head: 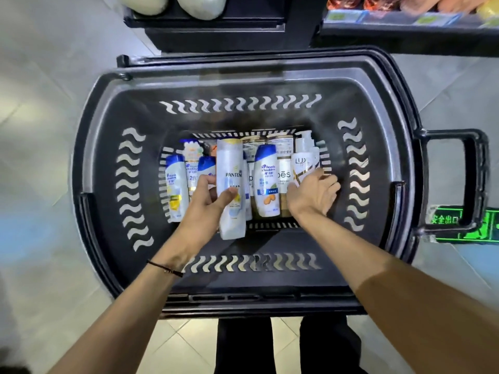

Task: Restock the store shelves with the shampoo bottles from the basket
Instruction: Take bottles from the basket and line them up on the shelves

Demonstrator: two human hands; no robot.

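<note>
Tiled floor (40, 103), basket (108, 136) by shelf (405, 28). Pick-up step: my L hand (208, 201) is gripping Pantene bottle (232, 168), R hand (313, 194) curling fingers (330, 184) round Lux bottle (302, 164), both inside basket. Next needs lifting them clear, up to shelf.

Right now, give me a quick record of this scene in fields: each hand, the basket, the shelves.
left hand: grips the Pantene bottle, thumb across its front
right hand: fingers curled round the Lux bottle
basket: black, holds Head & Shoulders bottles and others lying side by side
shelves: beyond the basket's far side
progress: both held bottles are inside the basket
</note>
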